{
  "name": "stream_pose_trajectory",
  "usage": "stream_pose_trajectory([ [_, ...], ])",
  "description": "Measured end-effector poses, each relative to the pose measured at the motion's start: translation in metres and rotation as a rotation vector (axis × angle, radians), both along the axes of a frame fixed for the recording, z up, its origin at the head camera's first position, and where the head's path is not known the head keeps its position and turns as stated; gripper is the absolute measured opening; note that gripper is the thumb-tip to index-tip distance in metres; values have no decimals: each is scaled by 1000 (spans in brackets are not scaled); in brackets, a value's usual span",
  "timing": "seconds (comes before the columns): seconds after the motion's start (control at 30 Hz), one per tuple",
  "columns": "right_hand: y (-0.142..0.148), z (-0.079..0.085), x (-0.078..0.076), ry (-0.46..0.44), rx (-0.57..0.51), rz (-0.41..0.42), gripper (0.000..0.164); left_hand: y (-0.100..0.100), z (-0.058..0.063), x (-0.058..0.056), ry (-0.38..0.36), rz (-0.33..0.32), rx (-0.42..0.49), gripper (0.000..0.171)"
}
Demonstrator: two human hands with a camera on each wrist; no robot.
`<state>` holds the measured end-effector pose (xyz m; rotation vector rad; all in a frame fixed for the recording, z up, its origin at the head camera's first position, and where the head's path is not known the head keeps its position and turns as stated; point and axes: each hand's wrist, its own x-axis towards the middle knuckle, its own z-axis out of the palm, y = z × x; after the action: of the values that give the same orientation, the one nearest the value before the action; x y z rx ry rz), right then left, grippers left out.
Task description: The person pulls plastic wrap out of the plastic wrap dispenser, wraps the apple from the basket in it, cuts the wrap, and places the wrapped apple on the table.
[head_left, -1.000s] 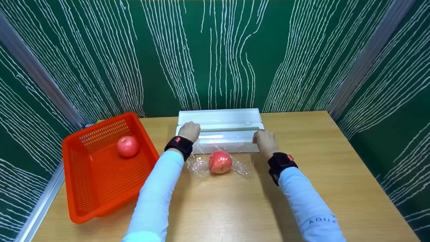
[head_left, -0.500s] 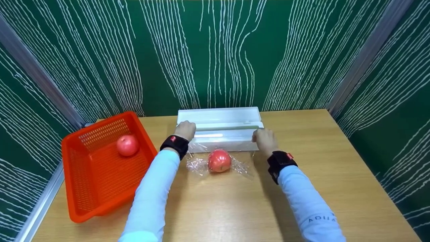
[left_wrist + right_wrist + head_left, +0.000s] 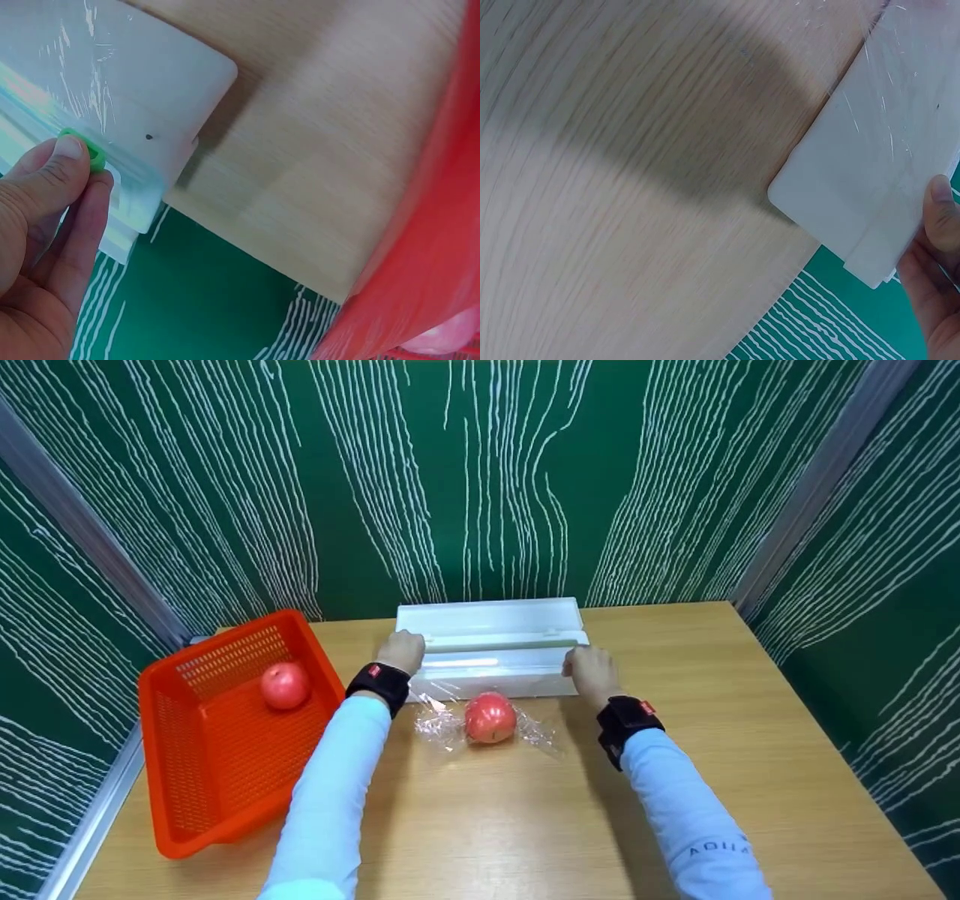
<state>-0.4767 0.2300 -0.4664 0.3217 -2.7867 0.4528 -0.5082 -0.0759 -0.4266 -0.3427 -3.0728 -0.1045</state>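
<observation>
A white cling film dispenser (image 3: 491, 619) stands with its lid raised at the back of the table. At its left end is my left hand (image 3: 403, 651); in the left wrist view its thumb and fingers pinch a small green slide cutter (image 3: 96, 154) on the dispenser's edge. My right hand (image 3: 592, 671) grips the right end, thumb on the front edge and fingers behind it. Just in front lies a red apple (image 3: 491, 720) with crumpled clear cling film (image 3: 441, 727) around it. More film lies over the dispenser's front face.
An orange-red plastic basket (image 3: 255, 757) stands to the left, with another red apple (image 3: 285, 685) in it. Bare wooden table (image 3: 510, 825) shows in front of the wrapped apple. Green panels (image 3: 600, 487) with white wavy lines enclose the back and sides.
My left hand has slid leftward along the dispenser to its left end. My right hand has kept its place on the right end.
</observation>
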Motion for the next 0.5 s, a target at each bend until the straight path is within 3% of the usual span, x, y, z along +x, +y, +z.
stream_pose_trajectory([
  [0.03, 0, 0, 0, -2, -4, -3, 5, 2, 10, 11, -2, -8, 0, 16],
  [0.13, 1, -1, -1, -26, -21, -10, 6, -2, 15, 21, 25, -39, -18, 16],
  [0.2, 1, -1, -2, -45, -28, -11, 7, -3, 15, 21, 30, -47, -37, 15],
  [0.27, 1, -1, -2, -60, -36, -13, 8, -6, 4, 11, 43, -45, -55, 10],
  [0.5, 3, 0, -3, -62, -33, -9, 8, -7, 7, 10, 42, -68, -77, 9],
])
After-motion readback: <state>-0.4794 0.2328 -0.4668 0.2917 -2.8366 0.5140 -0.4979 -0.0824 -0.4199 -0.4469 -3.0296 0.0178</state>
